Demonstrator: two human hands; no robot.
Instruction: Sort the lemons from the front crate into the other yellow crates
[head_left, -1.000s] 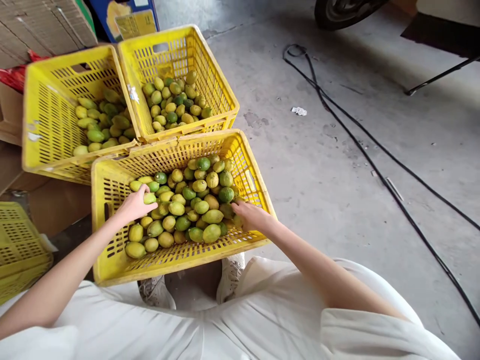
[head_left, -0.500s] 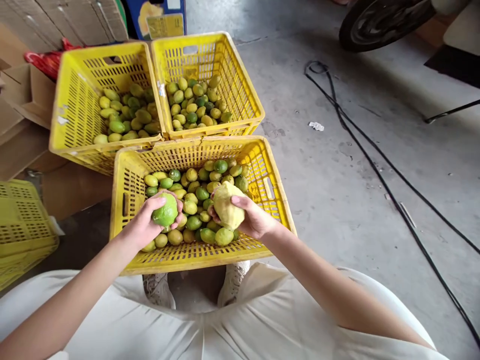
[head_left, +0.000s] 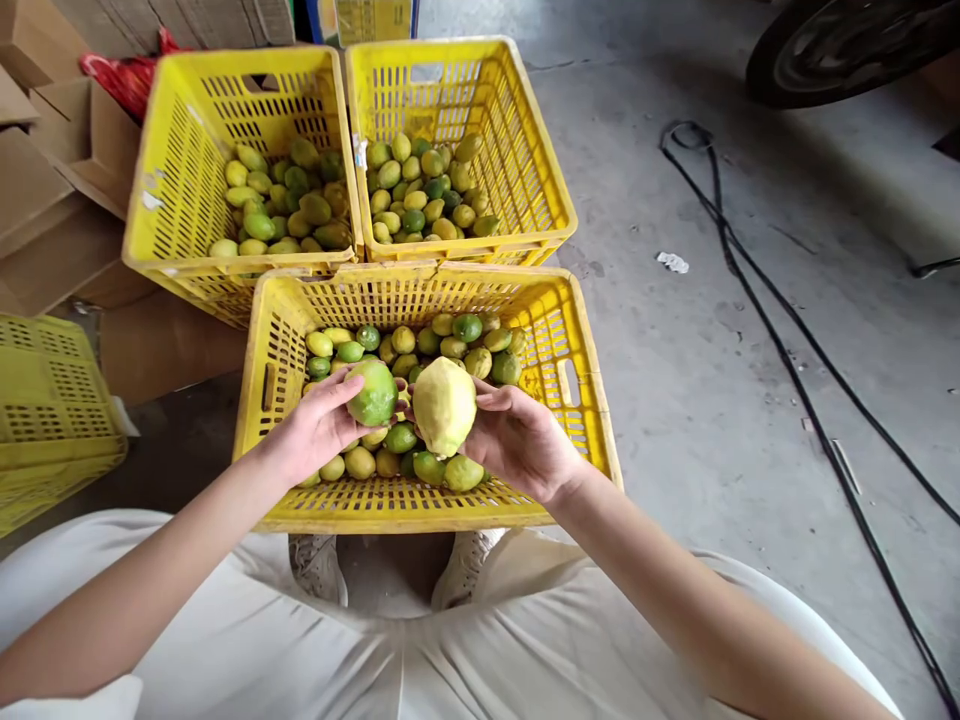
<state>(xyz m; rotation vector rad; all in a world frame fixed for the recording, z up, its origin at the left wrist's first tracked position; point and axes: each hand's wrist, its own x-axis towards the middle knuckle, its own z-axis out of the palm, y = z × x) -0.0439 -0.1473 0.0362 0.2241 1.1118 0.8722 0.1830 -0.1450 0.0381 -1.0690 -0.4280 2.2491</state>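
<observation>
My left hand (head_left: pixel 315 430) grips a round green lemon (head_left: pixel 373 392) above the near yellow crate (head_left: pixel 262 400). My right hand (head_left: pixel 517 440) holds a larger pale yellow lemon (head_left: pixel 444 405) right beside it; the two fruits almost touch. Under both hands the near crate is full of green and yellow lemons (head_left: pixel 450 345). Behind it stand two more yellow crates, the left crate (head_left: pixel 169 170) and the right crate (head_left: pixel 540 190), each partly filled with lemons.
Cardboard boxes (head_left: pixel 52 200) sit at the left, with another yellow crate (head_left: pixel 45 420) turned over near them. Black cables (head_left: pixel 787 340) run across the concrete floor on the right. A tyre (head_left: pixel 840 50) shows at the top right. My shoes (head_left: pixel 319 570) are under the near crate.
Both hands picked a lemon out of the near crate, lifted them and brought them together over its middle. The view has shifted left and down a little.
</observation>
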